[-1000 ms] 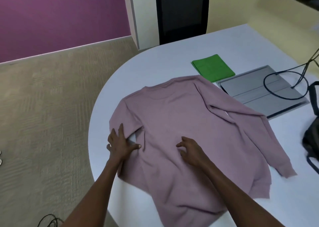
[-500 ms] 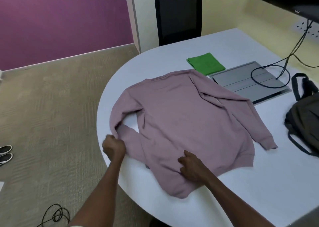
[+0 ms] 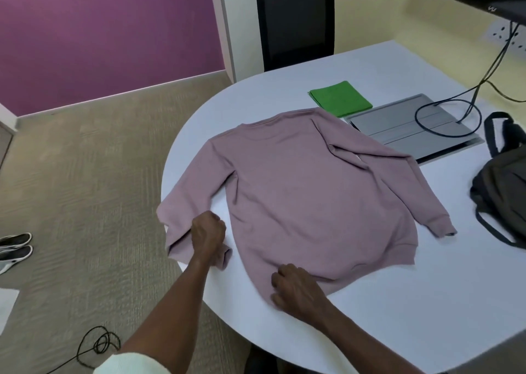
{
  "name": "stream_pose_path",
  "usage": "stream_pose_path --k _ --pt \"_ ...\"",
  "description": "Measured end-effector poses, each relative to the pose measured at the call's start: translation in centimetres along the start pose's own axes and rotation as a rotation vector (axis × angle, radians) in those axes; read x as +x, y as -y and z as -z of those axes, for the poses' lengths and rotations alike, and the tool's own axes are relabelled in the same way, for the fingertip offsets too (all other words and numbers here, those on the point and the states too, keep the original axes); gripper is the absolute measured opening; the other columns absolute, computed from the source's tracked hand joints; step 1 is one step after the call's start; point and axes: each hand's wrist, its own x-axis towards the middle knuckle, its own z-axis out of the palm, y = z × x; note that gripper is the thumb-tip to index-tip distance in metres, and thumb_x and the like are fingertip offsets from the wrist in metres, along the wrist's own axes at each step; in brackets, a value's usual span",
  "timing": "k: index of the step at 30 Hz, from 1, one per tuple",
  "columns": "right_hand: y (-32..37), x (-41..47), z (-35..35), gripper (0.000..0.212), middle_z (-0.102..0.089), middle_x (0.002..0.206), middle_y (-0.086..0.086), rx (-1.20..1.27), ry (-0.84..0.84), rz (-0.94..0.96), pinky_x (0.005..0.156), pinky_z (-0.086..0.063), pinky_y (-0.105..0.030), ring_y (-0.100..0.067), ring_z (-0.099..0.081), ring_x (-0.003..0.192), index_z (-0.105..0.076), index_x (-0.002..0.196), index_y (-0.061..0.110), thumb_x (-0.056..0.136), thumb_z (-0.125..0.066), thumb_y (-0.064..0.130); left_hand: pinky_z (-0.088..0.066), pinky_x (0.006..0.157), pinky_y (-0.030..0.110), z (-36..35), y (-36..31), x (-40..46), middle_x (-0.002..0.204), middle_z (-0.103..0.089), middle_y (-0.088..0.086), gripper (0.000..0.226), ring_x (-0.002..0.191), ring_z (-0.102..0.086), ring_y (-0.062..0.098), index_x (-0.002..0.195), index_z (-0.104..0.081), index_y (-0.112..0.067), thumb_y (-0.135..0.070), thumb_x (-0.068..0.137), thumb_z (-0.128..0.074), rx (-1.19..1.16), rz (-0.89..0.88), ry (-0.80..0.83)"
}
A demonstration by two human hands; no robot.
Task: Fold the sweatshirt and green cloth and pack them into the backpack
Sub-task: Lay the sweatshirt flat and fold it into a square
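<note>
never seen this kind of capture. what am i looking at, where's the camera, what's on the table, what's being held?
No robot here: a person works with bare hands, filmed by one wide-angle camera on their head, looking forward and down. On the white table lies a pink sweatshirt, spread flat. Beyond it are a folded green cloth and a grey panel with a cable on it. A dark backpack sits at the right edge. The left hand grips the sweatshirt's near sleeve; the right hand pinches its hem. Nothing is folded or packed yet, apart from the cloth.
</note>
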Motion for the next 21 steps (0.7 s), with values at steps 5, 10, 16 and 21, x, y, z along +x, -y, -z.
stream_pose_path --k 5,10,16,21 --pt "0.6 -0.2 -1.6 0.03 -0.056 0.074 0.002 0.085 -0.046 -0.038 0.054 -0.039 -0.026 -0.017 -0.055 0.067 -0.059 0.074 0.018 0.065 -0.064 0.046 -0.046 0.088 0.024 -1.7 -3.1 3.9 0.094 -0.072 0.012 0.023 0.094 -0.064 0.03 0.09 -0.074 -0.012 -0.015 0.083 -0.052 -0.025 -0.091 0.104" --pt "0.6 0.5 -2.1 0.026 -0.054 0.072 0.0 0.122 -0.149 -0.072 0.055 -0.034 -0.028 -0.019 -0.054 0.067 -0.059 0.072 0.014 0.065 -0.068 0.037 -0.037 0.101 0.027 -3.6 -5.6 7.9 0.124 -0.067 0.019 0.041 0.117 -0.061 0.032 0.129 -0.064 -0.008 -0.009 0.088 -0.057 0.013 -0.12 0.183" --pt "1.2 -0.7 -2.7 0.028 -0.049 0.073 0.0 0.109 -0.113 -0.033 0.063 -0.027 -0.029 -0.019 -0.044 0.068 -0.053 0.077 0.013 0.063 -0.067 0.033 -0.037 0.112 0.043 -6.3 -4.6 11.0 0.141 -0.049 0.028 0.076 0.127 -0.049 0.044 0.144 -0.049 -0.014 -0.03 0.07 -0.043 0.12 -0.133 0.291" --pt "1.2 -2.2 -3.5 0.019 -0.045 0.074 -0.004 -0.026 -0.047 0.039 0.056 -0.033 -0.035 -0.023 -0.041 0.066 -0.051 0.076 0.014 0.064 -0.044 0.001 -0.032 0.115 0.046 -7.0 -4.5 12.9 0.145 -0.045 0.025 0.081 0.133 -0.043 0.044 0.141 -0.048 -0.011 -0.029 0.064 -0.036 0.156 -0.188 0.325"
